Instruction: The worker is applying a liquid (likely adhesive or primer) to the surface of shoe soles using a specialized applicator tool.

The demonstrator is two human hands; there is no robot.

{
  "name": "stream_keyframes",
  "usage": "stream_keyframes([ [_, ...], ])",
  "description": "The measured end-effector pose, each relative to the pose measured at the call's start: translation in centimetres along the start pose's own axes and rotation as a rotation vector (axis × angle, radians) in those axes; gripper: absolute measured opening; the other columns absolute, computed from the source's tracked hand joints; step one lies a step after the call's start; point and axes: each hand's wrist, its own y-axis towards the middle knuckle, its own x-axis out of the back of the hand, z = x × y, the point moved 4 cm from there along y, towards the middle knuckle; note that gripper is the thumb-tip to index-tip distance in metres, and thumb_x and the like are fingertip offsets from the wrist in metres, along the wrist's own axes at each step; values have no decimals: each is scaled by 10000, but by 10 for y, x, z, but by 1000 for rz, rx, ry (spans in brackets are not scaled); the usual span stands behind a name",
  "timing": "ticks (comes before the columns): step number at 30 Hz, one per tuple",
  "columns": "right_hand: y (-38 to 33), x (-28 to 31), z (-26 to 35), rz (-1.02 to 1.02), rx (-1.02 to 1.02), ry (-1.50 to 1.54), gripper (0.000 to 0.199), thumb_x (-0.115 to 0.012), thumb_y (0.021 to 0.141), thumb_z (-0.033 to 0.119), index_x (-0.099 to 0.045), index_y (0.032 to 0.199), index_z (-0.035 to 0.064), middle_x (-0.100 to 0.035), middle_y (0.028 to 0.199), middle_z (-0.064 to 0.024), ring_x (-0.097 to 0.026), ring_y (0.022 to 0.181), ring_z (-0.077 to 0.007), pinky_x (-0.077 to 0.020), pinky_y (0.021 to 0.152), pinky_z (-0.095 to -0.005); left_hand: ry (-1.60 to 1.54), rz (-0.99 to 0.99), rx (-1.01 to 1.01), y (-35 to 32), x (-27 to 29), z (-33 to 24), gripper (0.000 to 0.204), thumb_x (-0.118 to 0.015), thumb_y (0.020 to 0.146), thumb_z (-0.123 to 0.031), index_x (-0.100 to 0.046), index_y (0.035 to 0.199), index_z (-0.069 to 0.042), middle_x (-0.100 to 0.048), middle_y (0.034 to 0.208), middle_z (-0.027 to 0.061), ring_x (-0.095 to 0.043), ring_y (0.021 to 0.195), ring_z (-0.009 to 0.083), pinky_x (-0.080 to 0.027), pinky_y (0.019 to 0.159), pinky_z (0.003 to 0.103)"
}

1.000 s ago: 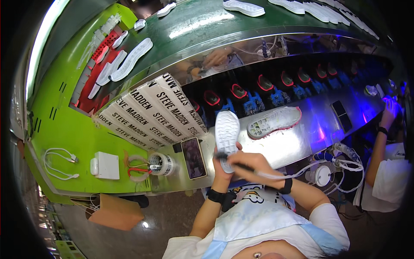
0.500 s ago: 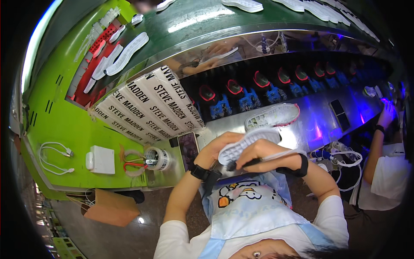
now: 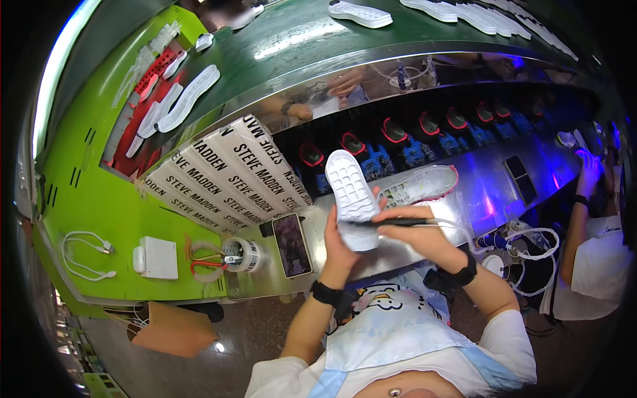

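A white shoe sole (image 3: 353, 187) with a grid of raised blocks stands nearly upright before me. My left hand (image 3: 338, 240) grips its lower left edge, fingers partly hidden behind it. In my right hand (image 3: 423, 233) is a black pen-like tool (image 3: 397, 221), held in a pinch, with a pale tube trailing from its rear. Its tip crosses the lower part of the sole; whether it touches there, I cannot tell. Just behind my hands, another sole (image 3: 421, 188), pale with a red rim, lies on the metal bench (image 3: 474, 179).
A printed cardboard box (image 3: 225, 172), a phone (image 3: 292, 245) and a tape roll (image 3: 249, 255) lie left. Red-rimmed shoe forms (image 3: 393, 130) line the dark channel behind. More soles (image 3: 189, 99) rest on the green surface. A co-worker's arm (image 3: 580, 199) reaches in at right.
The held sole has swung from lying tilted to nearly upright and moved left. My left hand has come out beneath it. The tool has shifted with my right hand to the sole's lower part.
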Motion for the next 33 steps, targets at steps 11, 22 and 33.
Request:
stream_keyframes([
  [11, 3, -44, -8, -79, 303, -197, 168, -682, 718, 68, -699, 884, 54, -674, 832, -109, -641, 862, -251, -432, 984, -385, -147, 97, -167, -4, 32, 8, 605, -310, 948, -440, -342, 1421, -64, -443, 1396, 146, -464, 1241, 296, -336, 1078, 414],
  [22, 6, -32, 10, -38, 388, -275, 155, -676, 804, 77, -690, 947, 18, -684, 863, -89, -641, 795, -154, -487, 729, -272, 10, -51, -223, 1, 14, -20, 659, -474, 887, -478, -399, 1370, -35, -517, 1281, 149, -522, 1091, 325, -421, 972, 462],
  [33, -3, -27, -13, 224, -53, 96, 234, -503, 956, 141, -670, 919, -19, -670, 808, -44, -628, 674, -97, -492, 629, -220, 111, 160, -31, 9, 7, -38, 765, -583, 806, -504, -395, 1343, 7, -508, 1227, 166, -495, 1037, 305, -453, 886, 429],
])
